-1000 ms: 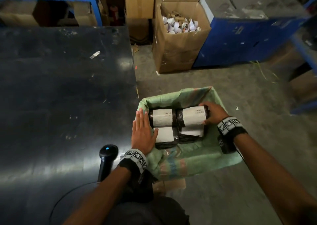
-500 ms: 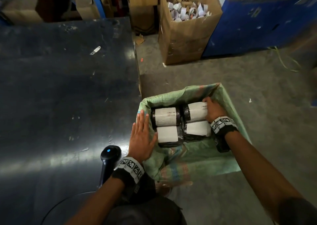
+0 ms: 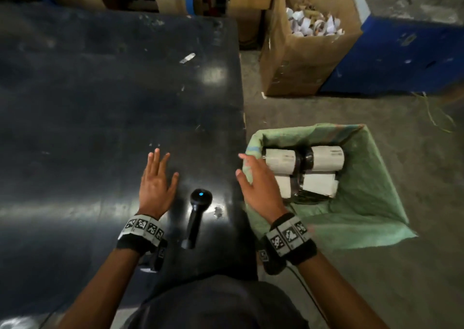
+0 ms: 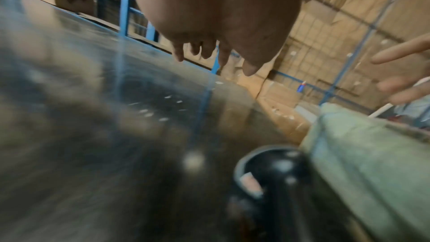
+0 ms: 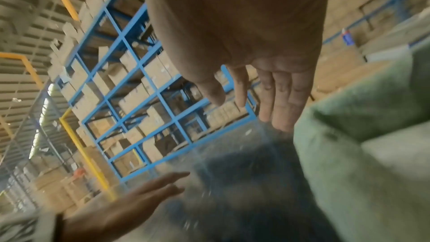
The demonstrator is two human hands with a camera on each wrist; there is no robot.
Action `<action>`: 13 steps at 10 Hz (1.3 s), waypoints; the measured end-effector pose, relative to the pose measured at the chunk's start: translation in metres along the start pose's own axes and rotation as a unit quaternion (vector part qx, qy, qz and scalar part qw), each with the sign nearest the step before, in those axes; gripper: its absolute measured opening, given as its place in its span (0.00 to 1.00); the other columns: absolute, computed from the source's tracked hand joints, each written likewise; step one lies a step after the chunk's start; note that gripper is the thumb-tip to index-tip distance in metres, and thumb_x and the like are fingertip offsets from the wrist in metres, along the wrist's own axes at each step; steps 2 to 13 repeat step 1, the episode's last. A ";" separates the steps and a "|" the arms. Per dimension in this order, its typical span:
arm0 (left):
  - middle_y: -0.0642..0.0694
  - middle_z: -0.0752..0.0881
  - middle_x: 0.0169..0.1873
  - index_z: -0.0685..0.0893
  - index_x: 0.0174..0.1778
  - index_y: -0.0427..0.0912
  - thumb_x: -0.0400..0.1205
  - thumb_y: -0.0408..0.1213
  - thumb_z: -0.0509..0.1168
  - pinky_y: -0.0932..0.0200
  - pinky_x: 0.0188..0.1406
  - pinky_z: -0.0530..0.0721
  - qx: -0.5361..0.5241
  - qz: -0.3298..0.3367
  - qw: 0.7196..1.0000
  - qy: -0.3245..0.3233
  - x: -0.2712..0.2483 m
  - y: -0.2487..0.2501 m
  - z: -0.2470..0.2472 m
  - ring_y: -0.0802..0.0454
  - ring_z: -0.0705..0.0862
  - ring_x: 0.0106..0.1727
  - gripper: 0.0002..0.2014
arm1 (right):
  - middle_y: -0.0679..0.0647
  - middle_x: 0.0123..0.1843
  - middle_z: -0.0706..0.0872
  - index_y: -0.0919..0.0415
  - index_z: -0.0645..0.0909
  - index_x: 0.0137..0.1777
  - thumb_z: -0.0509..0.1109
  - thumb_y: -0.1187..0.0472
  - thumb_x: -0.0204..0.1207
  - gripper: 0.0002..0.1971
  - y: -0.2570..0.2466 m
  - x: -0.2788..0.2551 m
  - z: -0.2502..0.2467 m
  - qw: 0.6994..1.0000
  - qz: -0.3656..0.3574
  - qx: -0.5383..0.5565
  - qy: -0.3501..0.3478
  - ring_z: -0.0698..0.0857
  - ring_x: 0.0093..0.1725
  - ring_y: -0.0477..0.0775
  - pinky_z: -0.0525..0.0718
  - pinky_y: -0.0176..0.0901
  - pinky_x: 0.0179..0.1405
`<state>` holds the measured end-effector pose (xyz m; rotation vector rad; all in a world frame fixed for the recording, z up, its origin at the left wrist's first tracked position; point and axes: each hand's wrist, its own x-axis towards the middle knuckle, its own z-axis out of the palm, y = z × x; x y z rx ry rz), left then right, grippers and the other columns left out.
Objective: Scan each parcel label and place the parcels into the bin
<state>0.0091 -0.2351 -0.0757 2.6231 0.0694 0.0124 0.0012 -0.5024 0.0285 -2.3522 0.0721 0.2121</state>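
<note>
Both hands empty, fingers spread – left hand (image 3: 156,183) over table (image 3: 100,102), right hand (image 3: 256,185) nearer parcels (image 3: 301,170) in bin (image 3: 364,190) – scanner (image 3: 198,210) between.

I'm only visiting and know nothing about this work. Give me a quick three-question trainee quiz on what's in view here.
1. True or false: the left hand holds the scanner.
2. How many parcels show in the bin?
3. The right hand is: A) gripping a parcel, B) open and empty at the bin's near-left rim, C) on the cardboard box.

Key: 1 false, the scanner lies on the table; 2 four; 3 B.
</note>
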 end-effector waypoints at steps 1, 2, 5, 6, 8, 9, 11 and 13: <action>0.35 0.57 0.87 0.67 0.85 0.36 0.86 0.39 0.66 0.33 0.82 0.67 0.025 -0.046 0.998 -0.028 -0.011 -0.054 0.004 0.35 0.55 0.89 0.31 | 0.59 0.66 0.82 0.46 0.67 0.80 0.63 0.43 0.81 0.28 -0.004 -0.012 0.069 0.995 0.082 0.005 -0.058 0.83 0.66 0.58 0.79 0.54 0.68; 0.35 0.57 0.87 0.67 0.85 0.36 0.86 0.39 0.66 0.33 0.82 0.67 0.025 -0.046 0.998 -0.028 -0.011 -0.054 0.004 0.35 0.55 0.89 0.31 | 0.59 0.66 0.82 0.46 0.67 0.80 0.63 0.43 0.81 0.28 -0.004 -0.012 0.069 0.995 0.082 0.005 -0.058 0.83 0.66 0.58 0.79 0.54 0.68; 0.35 0.57 0.87 0.67 0.85 0.36 0.86 0.39 0.66 0.33 0.82 0.67 0.025 -0.046 0.998 -0.028 -0.011 -0.054 0.004 0.35 0.55 0.89 0.31 | 0.59 0.66 0.82 0.46 0.67 0.80 0.63 0.43 0.81 0.28 -0.004 -0.012 0.069 0.995 0.082 0.005 -0.058 0.83 0.66 0.58 0.79 0.54 0.68; 0.35 0.57 0.87 0.67 0.85 0.36 0.86 0.39 0.66 0.33 0.82 0.67 0.025 -0.046 0.998 -0.028 -0.011 -0.054 0.004 0.35 0.55 0.89 0.31 | 0.59 0.66 0.82 0.46 0.67 0.80 0.63 0.43 0.81 0.28 -0.004 -0.012 0.069 0.995 0.082 0.005 -0.058 0.83 0.66 0.58 0.79 0.54 0.68; 0.35 0.57 0.87 0.67 0.85 0.36 0.86 0.39 0.66 0.33 0.82 0.67 0.025 -0.046 0.998 -0.028 -0.011 -0.054 0.004 0.35 0.55 0.89 0.31 | 0.59 0.66 0.82 0.46 0.67 0.80 0.63 0.43 0.81 0.28 -0.004 -0.012 0.069 0.995 0.082 0.005 -0.058 0.83 0.66 0.58 0.79 0.54 0.68; 0.35 0.57 0.87 0.67 0.85 0.36 0.86 0.39 0.66 0.33 0.82 0.67 0.025 -0.046 0.998 -0.028 -0.011 -0.054 0.004 0.35 0.55 0.89 0.31 | 0.59 0.66 0.82 0.46 0.67 0.80 0.63 0.43 0.81 0.28 -0.004 -0.012 0.069 0.995 0.082 0.005 -0.058 0.83 0.66 0.58 0.79 0.54 0.68; 0.35 0.57 0.87 0.67 0.85 0.36 0.86 0.39 0.66 0.33 0.82 0.67 0.025 -0.046 0.998 -0.028 -0.011 -0.054 0.004 0.35 0.55 0.89 0.31 | 0.59 0.66 0.82 0.46 0.67 0.80 0.63 0.43 0.81 0.28 -0.004 -0.012 0.069 0.995 0.082 0.005 -0.058 0.83 0.66 0.58 0.79 0.54 0.68; 0.35 0.57 0.87 0.67 0.85 0.36 0.86 0.39 0.66 0.33 0.82 0.67 0.025 -0.046 0.998 -0.028 -0.011 -0.054 0.004 0.35 0.55 0.89 0.31 | 0.59 0.66 0.82 0.46 0.67 0.80 0.63 0.43 0.81 0.28 -0.004 -0.012 0.069 0.995 0.082 0.005 -0.058 0.83 0.66 0.58 0.79 0.54 0.68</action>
